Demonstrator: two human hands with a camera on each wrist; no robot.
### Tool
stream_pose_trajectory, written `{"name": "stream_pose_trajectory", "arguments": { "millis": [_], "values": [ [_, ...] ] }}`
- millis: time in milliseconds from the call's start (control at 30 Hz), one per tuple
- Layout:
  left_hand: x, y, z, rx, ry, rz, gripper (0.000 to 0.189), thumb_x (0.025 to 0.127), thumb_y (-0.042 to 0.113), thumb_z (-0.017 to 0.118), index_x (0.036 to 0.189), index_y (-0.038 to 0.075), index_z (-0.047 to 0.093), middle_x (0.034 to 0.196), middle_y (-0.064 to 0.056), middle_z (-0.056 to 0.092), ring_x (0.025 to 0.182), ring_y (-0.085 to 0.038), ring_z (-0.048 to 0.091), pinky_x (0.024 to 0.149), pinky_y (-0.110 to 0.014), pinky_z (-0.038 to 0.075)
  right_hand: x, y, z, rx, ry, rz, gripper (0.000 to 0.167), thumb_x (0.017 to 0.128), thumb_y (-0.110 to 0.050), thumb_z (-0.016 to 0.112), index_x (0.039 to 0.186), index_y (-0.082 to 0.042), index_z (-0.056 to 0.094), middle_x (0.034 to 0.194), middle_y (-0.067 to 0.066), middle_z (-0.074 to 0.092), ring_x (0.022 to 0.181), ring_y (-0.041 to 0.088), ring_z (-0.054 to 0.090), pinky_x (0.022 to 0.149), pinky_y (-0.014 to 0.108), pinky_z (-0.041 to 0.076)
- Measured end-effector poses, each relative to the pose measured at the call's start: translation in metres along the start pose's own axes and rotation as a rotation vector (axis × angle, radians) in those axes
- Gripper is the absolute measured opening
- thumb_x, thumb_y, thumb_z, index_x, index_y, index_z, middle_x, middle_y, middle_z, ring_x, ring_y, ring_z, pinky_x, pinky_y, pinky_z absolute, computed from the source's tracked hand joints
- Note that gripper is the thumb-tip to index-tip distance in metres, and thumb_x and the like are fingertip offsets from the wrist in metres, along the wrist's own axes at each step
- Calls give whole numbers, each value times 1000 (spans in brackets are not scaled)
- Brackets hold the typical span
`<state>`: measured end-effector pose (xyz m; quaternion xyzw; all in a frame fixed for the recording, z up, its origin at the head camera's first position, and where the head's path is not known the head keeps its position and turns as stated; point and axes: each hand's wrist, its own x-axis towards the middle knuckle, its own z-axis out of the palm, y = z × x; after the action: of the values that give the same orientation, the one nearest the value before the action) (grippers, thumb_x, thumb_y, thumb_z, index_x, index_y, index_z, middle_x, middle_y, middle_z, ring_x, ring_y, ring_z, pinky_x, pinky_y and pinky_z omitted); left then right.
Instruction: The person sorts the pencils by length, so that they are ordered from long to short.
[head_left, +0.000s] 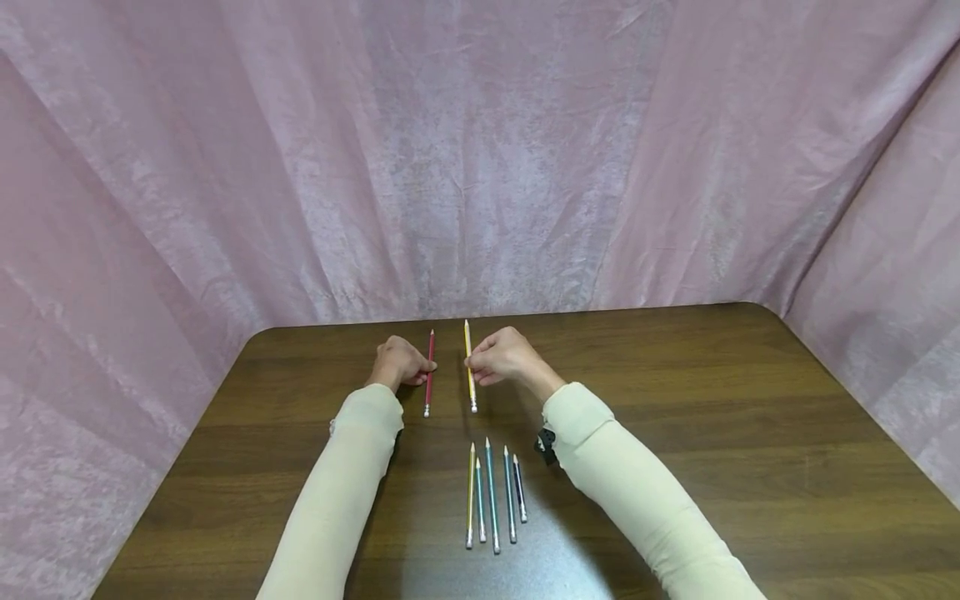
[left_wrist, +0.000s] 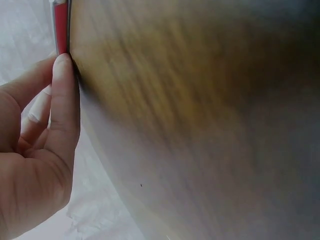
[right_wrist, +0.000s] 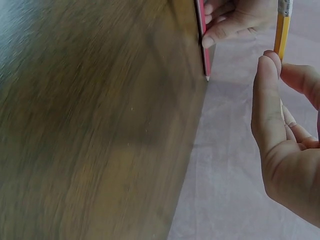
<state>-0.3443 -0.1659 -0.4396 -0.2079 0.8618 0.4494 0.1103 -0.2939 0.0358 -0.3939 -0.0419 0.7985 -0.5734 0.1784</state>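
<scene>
My left hand (head_left: pixel 402 362) pinches a red pencil (head_left: pixel 430 392) between thumb and fingers, near the far part of the table. The pencil points away from me, its eraser end towards me; in the right wrist view the red pencil (right_wrist: pixel 201 22) lies at or close to the tabletop. Just to its right, my right hand (head_left: pixel 507 356) grips a yellow pencil (head_left: pixel 470 383) by thumb and fingertips, tip also pointing away. In the right wrist view the yellow pencil (right_wrist: pixel 282 35) appears lifted off the wood. A gap separates the two pencils.
Nearer me, several pencils lie side by side on the brown wooden table (head_left: pixel 750 433): a yellowish one (head_left: pixel 471 496), teal ones (head_left: pixel 492 500), and a short dark one (head_left: pixel 520 492). Pink curtains (head_left: pixel 510 167) hang behind the table's far edge and along the sides.
</scene>
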Motion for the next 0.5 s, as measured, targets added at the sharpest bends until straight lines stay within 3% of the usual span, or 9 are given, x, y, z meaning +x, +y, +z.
{"name": "stream_pose_trajectory", "arguments": {
  "millis": [200, 500],
  "values": [
    [2, 0, 0, -7, 0, -1, 17, 77, 5, 86, 80, -5, 73, 55, -9, 64, 41, -11, 60, 48, -23, 58, 11, -2, 9, -12, 3, 7, 14, 90, -2, 71, 98, 9, 71, 79, 14, 72, 61, 15, 68, 73, 35, 63],
    [2, 0, -1, -8, -2, 1, 18, 77, 5, 87, 80, -4, 73, 84, -22, 65, 45, -11, 62, 55, -23, 60, 30, 1, 25, 16, 8, 54, 14, 89, -1, 72, 98, 10, 70, 66, 9, 67, 55, 12, 64, 65, 31, 63]
  ]
}}
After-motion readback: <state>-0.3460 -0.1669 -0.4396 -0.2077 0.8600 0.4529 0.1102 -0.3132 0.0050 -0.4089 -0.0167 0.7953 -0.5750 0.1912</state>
